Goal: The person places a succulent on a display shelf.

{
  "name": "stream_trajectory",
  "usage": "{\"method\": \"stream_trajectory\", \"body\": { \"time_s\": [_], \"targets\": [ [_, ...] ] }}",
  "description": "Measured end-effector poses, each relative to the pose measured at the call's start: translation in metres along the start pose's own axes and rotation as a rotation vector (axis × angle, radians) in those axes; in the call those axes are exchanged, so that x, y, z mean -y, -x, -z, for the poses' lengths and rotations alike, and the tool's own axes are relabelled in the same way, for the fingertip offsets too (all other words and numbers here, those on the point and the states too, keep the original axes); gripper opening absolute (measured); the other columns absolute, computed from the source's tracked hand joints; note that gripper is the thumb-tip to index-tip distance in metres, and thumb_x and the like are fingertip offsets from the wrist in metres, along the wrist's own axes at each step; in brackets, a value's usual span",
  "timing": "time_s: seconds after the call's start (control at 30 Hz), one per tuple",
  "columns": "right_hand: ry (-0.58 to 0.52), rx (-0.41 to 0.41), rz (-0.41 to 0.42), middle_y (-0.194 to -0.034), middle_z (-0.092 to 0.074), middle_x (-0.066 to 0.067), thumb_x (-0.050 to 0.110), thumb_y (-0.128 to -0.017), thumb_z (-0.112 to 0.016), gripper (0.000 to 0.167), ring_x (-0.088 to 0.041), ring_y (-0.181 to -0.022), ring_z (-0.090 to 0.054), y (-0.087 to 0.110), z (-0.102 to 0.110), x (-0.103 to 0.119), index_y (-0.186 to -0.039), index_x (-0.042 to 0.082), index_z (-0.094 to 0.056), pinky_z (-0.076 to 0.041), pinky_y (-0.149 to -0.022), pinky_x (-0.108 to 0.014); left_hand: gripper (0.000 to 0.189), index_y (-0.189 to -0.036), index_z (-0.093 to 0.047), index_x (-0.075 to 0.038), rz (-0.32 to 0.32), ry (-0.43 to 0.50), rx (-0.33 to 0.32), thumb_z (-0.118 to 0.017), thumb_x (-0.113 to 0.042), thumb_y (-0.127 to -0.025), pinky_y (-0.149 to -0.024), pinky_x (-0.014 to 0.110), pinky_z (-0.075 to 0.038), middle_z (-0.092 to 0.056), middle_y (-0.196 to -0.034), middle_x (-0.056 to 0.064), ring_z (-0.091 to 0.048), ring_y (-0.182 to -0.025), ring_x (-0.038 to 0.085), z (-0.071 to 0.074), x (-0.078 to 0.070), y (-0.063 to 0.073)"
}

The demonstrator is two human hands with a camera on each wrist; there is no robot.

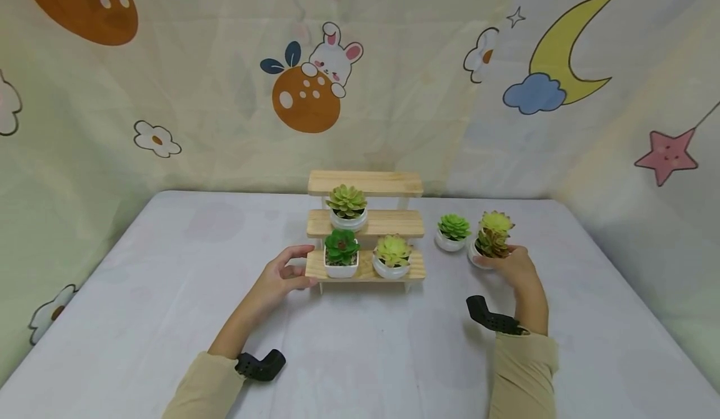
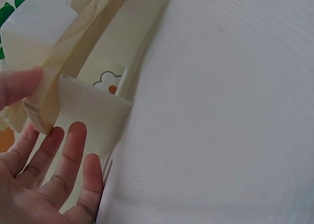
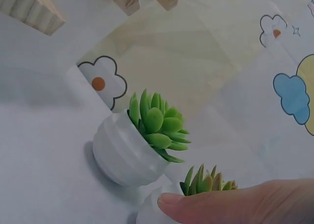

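A three-tier wooden plant stand (image 1: pixel 365 222) stands near the back of the table. My left hand (image 1: pixel 284 274) holds the left end of its bottom board (image 2: pixel 73 52), thumb on one edge and fingertips at the other. On that board sit a dark green succulent (image 1: pixel 340 247) in a square white pot and a pale green succulent (image 1: pixel 392 251) in a round one. Another potted succulent (image 1: pixel 347 202) sits on the middle board. To the right, my right hand (image 1: pixel 513 267) grips a white-potted succulent with brownish tips (image 1: pixel 491 242), its thumb against the pot (image 3: pixel 154 209).
Left of the gripped pot, a bright green succulent (image 3: pixel 159 123) in a ribbed white pot stands on the white-covered table (image 1: pixel 185 269). A yellow-green succulent (image 1: pixel 496 220) shows just behind the gripped one. A patterned cloth (image 1: pixel 219 81) hangs behind the table.
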State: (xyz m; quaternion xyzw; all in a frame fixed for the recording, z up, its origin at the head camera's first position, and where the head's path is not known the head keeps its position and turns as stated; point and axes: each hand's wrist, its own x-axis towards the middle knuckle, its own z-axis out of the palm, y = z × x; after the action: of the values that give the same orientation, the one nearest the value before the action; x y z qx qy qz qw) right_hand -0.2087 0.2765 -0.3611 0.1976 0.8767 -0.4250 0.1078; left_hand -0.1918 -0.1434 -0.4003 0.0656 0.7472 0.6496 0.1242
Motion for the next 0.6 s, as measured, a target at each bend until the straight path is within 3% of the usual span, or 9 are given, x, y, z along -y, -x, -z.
{"method": "stream_trajectory", "body": {
  "time_s": [0.6],
  "targets": [
    [0.053, -0.031, 0.018, -0.144, -0.022, -0.036, 0.039, -0.082, -0.066, 0.095, -0.048, -0.133, -0.022, -0.0096, -0.0089, -0.0081, -0.14, -0.016, -0.015, -0.023, -0.107, -0.055, 0.06, -0.133, -0.045, -0.018, 0.024, -0.002, -0.013, -0.07, -0.011, -0.079, -0.079, 0.03, -0.046, -0.041, -0.134, 0.006, -0.058, -0.096, 0.016, 0.0008, 0.0013, 0.0007]
  ]
}}
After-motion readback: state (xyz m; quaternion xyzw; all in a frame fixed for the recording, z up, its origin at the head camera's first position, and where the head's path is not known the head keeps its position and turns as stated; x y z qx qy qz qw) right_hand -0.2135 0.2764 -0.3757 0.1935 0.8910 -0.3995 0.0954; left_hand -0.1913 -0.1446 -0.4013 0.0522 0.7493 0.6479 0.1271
